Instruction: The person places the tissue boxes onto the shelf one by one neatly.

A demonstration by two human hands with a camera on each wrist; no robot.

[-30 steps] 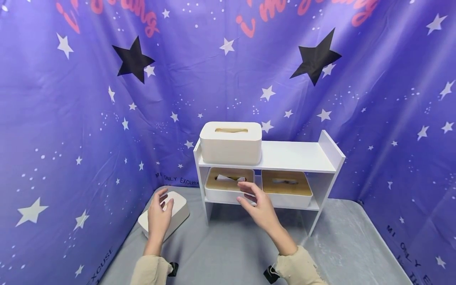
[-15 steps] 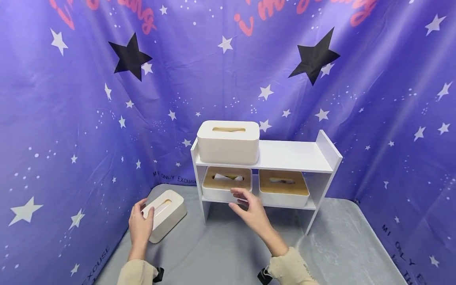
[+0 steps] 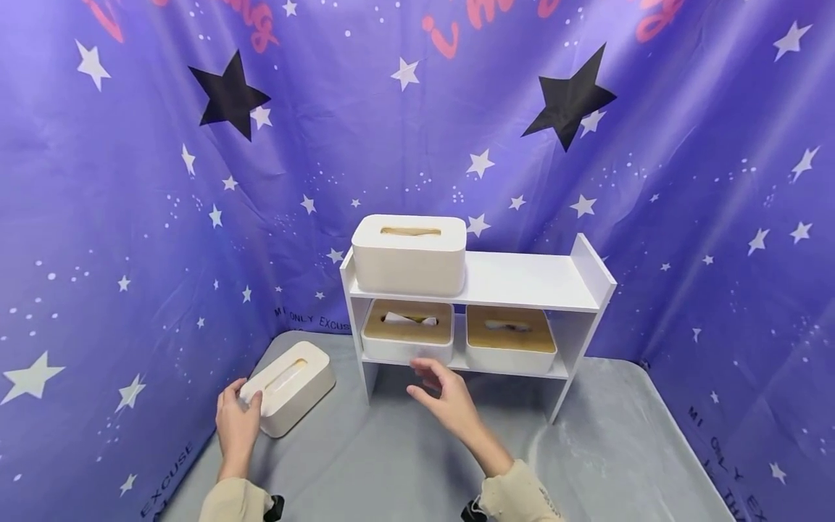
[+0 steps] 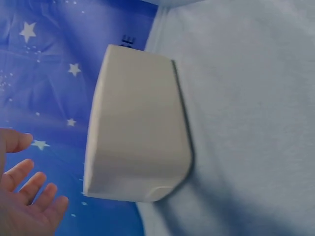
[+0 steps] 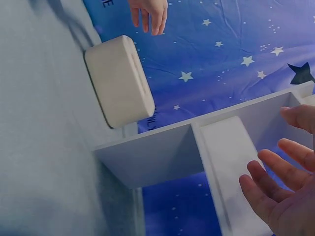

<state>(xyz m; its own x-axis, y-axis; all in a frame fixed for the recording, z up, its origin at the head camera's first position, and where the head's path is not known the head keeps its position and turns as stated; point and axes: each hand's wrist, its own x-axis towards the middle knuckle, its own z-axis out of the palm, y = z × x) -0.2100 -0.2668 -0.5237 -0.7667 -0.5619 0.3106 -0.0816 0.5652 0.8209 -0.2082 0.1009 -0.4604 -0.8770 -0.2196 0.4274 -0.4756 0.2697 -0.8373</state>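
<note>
A white tissue box (image 3: 289,388) with a slot in its top sits on the grey tabletop at the left. My left hand (image 3: 238,428) hovers at its near end, fingers spread and loosely bent; in the left wrist view a gap shows between the hand (image 4: 32,191) and the tissue box (image 4: 138,128). Over the table, before the white shelf (image 3: 522,279), my right hand (image 3: 450,402) hangs with relaxed fingers and holds nothing. Behind it, on the lower shelf, stand a wooden-topped tissue box (image 3: 407,349) and a second wooden-topped tissue box (image 3: 512,359).
Another white tissue box (image 3: 409,268) stands at the left end of the shelf's top board. A purple cloth backdrop (image 3: 404,145) with stars hangs behind and on both sides. The grey tabletop (image 3: 365,464) stretches in front of the shelf.
My left hand has moved left and down from over the tissue box to its near end, uncovering the slot. My right hand has lowered slightly. The view has shifted a little.
</note>
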